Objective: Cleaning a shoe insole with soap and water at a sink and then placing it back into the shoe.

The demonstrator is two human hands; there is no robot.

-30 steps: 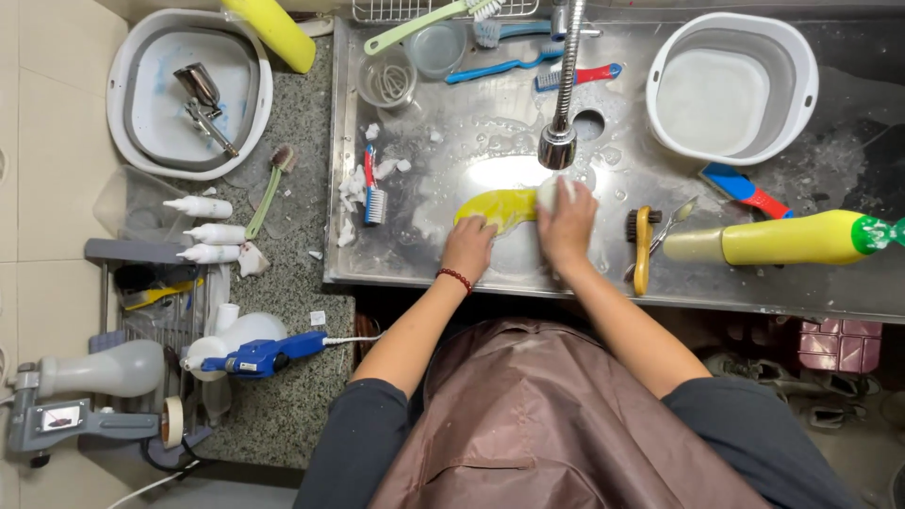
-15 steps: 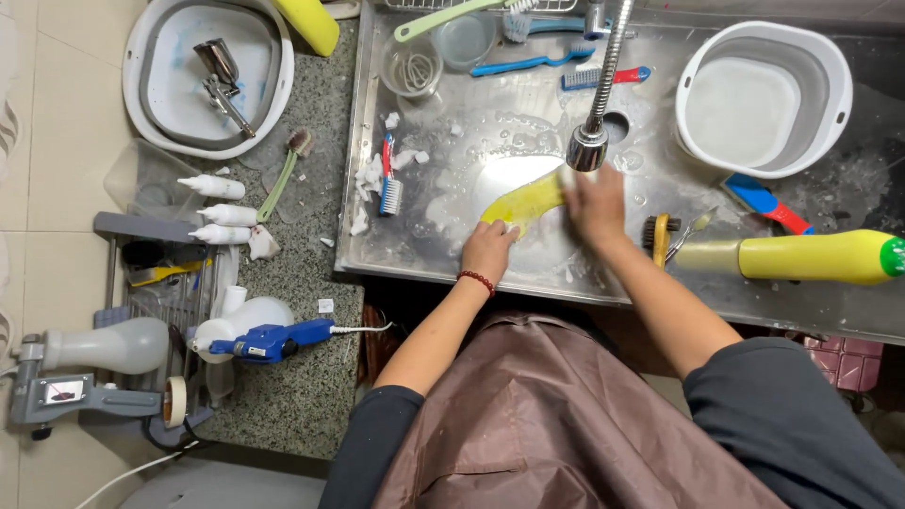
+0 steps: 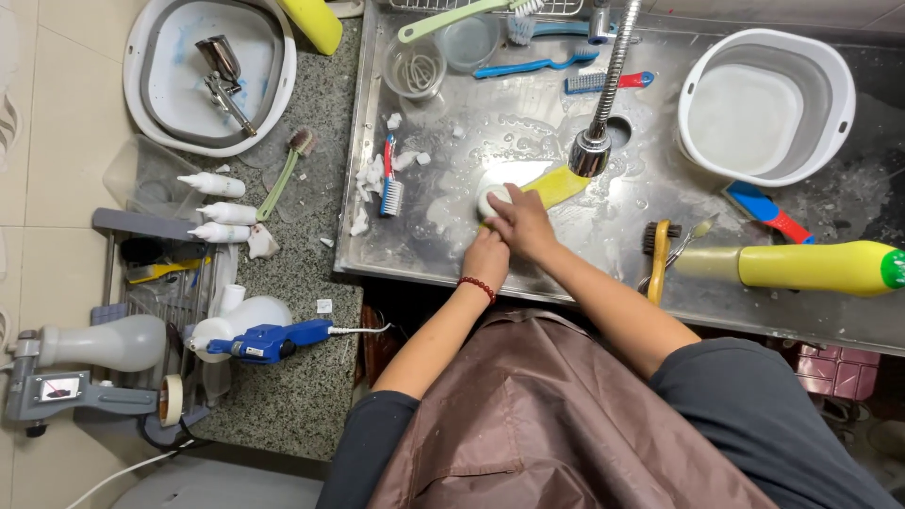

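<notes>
Both my hands meet on the wet steel sink (image 3: 452, 245) floor, below the faucet head (image 3: 590, 154). My right hand (image 3: 521, 221) presses a small white round object (image 3: 491, 198), fingers closed over it. My left hand (image 3: 485, 257), with a red bead bracelet at the wrist, lies right behind it on the same spot. A yellow flat piece (image 3: 558, 185) lies under and beyond my right hand, towards the faucet. Soapy foam covers the sink floor around them.
A white basin (image 3: 765, 104) stands at the sink's right; a yellow bottle (image 3: 801, 266) and a yellow-handled brush (image 3: 658, 254) lie near the front edge. Toothbrushes (image 3: 391, 179) and clear cups (image 3: 415, 66) lie to the left. On the counter sit another basin (image 3: 209, 75), white tubes (image 3: 215, 207) and a blue tool (image 3: 269, 341).
My right hand has moved left from the faucet onto the white round object. The left hand stays close behind it. The camera view has shifted, so the sink sits further right and lower.
</notes>
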